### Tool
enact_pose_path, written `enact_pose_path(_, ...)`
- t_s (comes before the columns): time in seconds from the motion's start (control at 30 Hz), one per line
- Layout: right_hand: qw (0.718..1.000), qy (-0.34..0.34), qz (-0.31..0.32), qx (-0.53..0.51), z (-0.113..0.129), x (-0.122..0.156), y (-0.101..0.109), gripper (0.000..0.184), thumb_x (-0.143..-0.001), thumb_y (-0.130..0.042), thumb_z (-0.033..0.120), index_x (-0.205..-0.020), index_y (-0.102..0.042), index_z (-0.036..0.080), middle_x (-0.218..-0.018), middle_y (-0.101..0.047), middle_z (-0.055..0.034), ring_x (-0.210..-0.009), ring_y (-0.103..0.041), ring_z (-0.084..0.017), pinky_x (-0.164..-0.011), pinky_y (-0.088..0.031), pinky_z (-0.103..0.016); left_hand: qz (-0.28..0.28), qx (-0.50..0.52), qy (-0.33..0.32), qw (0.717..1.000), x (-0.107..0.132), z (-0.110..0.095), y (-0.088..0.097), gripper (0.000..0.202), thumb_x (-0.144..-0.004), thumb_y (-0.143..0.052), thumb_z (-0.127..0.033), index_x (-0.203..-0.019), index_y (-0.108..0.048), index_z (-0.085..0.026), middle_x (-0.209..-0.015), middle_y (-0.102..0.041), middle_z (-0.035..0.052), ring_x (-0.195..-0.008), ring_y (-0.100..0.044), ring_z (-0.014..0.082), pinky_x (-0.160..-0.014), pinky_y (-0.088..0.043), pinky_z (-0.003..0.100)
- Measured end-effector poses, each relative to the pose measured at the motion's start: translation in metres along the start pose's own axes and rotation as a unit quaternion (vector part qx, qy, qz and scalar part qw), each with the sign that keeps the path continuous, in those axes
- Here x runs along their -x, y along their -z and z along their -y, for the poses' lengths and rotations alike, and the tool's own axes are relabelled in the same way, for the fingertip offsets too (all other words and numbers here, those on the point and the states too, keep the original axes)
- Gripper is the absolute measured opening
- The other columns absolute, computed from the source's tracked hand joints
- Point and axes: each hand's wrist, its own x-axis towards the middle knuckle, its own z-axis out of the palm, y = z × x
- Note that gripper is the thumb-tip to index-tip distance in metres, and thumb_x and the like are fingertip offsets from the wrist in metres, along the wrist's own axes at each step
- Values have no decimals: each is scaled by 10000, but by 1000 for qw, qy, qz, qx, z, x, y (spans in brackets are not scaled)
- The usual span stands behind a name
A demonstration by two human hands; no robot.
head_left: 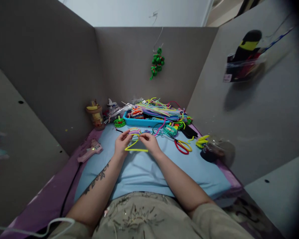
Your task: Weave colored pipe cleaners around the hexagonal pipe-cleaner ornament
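Observation:
Between my two hands is a small striped piece in pastel colours (135, 130), made of what look like pipe cleaners. My left hand (122, 142) pinches its left side. With fingertips at the right side, my right hand (149, 141) grips the piece and a yellow pipe cleaner (137, 150), which hangs below in a bent, angled shape. Just beyond my right hand lie a pink pipe cleaner (160, 127) and a teal fuzzy craft piece (169, 130). Scissors with red and yellow handles (183, 146) rest to the right.
A blue tray (144, 122) heaped with pipe cleaners (159, 109) stands at the back. A pink glue gun (91, 152) and a lidded cup (96, 116) are at left. On the right sit a black case (188, 131) and a dark cup (209, 152). Grey panels enclose three sides.

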Motion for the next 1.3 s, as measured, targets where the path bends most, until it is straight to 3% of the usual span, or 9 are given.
enact_pose_path(0.2, 980, 123, 23, 153, 7, 5, 6, 185, -804, -516, 232, -714, -676, 208, -744, -636, -25, -744, -563, -163, -734, -433, -275, 20, 7, 20, 1000, 4, -3, -3, 512, -479, -842, -296, -934, -683, -126, -742, -693, 47, -638, -628, 133, -671, -491, 274)
enact_pose_path(0.3, 963, 170, 36, 209, 8, 6, 9, 192, -821, -493, 197, -784, -680, 214, -793, -632, -37, -776, -563, -168, -760, -429, -278, 29, 5, 21, 999, 4, -2, -3, 500, -485, -839, -301, -926, -682, -126, -724, -687, 41, -630, -628, 132, -652, -491, 265)
enact_pose_path(0.5, 915, 216, 34, 339, 5, 3, 15, 231, -889, -434, 242, -906, -661, 205, -851, -623, -69, -832, -566, -188, -765, -427, -288, 41, -18, 58, 997, 3, 2, 0, 528, -485, -838, -299, -956, -678, -122, -726, -693, 52, -624, -640, 147, -652, -487, 278)
enact_pose_path(0.77, 870, 259, 2, 421, 5, 3, 17, 226, -900, -438, 243, -969, -650, 208, -912, -650, -88, -905, -565, -214, -797, -424, -306, 54, -7, 98, 994, 4, -1, 1, 525, -501, -837, -276, -976, -667, -133, -756, -684, 39, -634, -635, 126, -614, -476, 238)
enact_pose_path(0.93, 898, 234, -49, 370, 1, 4, 11, 194, -870, -479, 269, -928, -643, 184, -868, -675, -74, -808, -604, -190, -741, -446, -280, 66, 12, 110, 992, 5, -2, 1, 509, -506, -835, -261, -971, -666, -143, -774, -682, 36, -654, -636, 124, -612, -477, 227)
enact_pose_path(1.13, 976, 79, -89, 183, 2, 6, 0, 170, -808, -514, 311, -782, -630, 190, -665, -644, -7, -604, -584, -147, -579, -434, -241, 47, -19, 85, 995, 9, -4, -5, 515, -497, -835, -285, -961, -672, -131, -741, -687, 41, -652, -639, 136, -619, -467, 235)
enact_pose_path(1.3, 992, 51, -78, 84, 0, 5, -6, 138, -771, -523, 299, -774, -600, 185, -650, -618, 10, -606, -577, -138, -592, -443, -242, 39, -23, 65, 997, 9, -4, -6, 536, -473, -840, -296, -949, -668, -120, -772, -701, 58, -674, -655, 156, -670, -473, 268)
